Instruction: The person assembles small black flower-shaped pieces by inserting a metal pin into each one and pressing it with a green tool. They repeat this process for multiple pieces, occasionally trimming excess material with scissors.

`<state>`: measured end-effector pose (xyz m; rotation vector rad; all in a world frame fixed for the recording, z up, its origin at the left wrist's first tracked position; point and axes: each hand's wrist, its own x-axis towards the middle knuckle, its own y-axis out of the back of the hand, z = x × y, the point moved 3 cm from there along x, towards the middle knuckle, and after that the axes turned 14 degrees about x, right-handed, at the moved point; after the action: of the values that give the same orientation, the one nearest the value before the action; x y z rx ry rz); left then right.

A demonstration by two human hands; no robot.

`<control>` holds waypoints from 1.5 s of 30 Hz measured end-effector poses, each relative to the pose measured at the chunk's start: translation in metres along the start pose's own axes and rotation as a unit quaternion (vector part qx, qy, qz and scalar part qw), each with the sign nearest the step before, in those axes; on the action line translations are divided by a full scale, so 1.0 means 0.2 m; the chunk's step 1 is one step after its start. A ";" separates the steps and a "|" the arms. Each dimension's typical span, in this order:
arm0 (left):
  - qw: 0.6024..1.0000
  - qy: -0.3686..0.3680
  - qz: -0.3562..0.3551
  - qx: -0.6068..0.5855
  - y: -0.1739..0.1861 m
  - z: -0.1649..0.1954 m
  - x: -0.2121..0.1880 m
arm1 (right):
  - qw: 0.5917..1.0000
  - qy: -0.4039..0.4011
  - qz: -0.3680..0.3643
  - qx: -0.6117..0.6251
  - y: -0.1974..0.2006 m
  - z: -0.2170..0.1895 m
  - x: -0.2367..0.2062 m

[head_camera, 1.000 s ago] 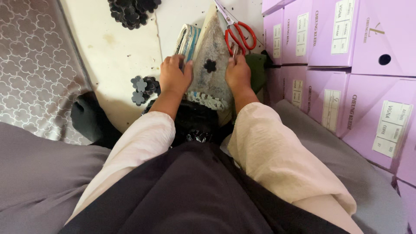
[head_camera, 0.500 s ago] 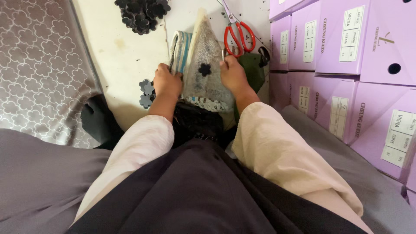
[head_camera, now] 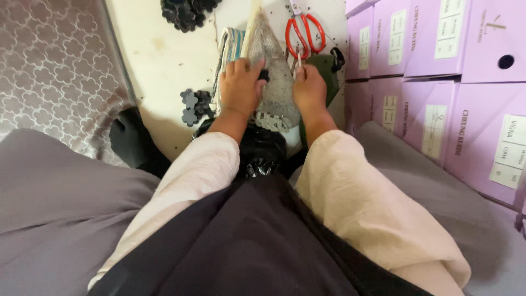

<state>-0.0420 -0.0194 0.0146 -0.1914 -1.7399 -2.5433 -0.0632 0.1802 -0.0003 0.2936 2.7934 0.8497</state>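
Two hands rest on a grey glittery pointed piece lying on the white table. The left hand presses flat on the piece's left side, fingers together, thumb against a small black flower shape. The right hand is curled at its right edge; what it pinches I cannot tell. Red scissors lie just beyond the piece, purple boxes to its right.
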 end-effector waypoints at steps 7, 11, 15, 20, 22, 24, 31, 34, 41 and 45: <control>0.998 -0.003 -0.009 0.062 -0.01 0.07 0.07 | 0.997 -0.022 -0.015 0.075 0.01 -0.06 -0.07; 0.915 0.181 -0.062 -0.356 0.02 0.08 0.23 | 0.960 -0.102 -0.017 0.260 0.07 -0.30 0.02; 0.748 0.171 -0.017 -0.641 0.27 0.22 0.48 | 0.933 -0.047 -0.087 0.345 0.30 -0.69 0.14; 0.670 0.143 -0.016 -0.729 0.77 0.43 0.59 | 0.927 0.058 -0.129 0.348 0.80 -1.16 0.19; 0.675 0.156 -0.022 -0.721 0.92 0.49 0.56 | 0.922 0.126 -0.144 0.336 0.97 -1.28 0.12; 0.674 0.144 -0.046 -0.723 1.02 0.56 0.53 | 0.918 0.182 -0.151 0.319 1.09 -1.36 0.03; 0.707 0.075 -0.106 -0.695 1.15 0.80 0.41 | 0.915 0.150 -0.120 0.354 1.12 -1.41 -0.18; 0.683 0.088 -0.123 -0.714 1.19 0.82 0.41 | 0.911 0.177 -0.099 0.360 1.13 -1.42 -0.16; 0.746 0.020 -0.082 -0.661 1.24 0.83 0.38 | 0.889 0.148 -0.118 0.417 1.14 -1.42 -0.14; 0.755 0.035 -0.078 -0.650 1.26 0.84 0.39 | 0.876 0.151 -0.134 0.437 1.14 -1.45 -0.13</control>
<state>-0.0791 0.0472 0.3173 0.0268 0.3487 -3.2520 -0.0821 0.2065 0.3673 -0.1238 3.2109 -0.5233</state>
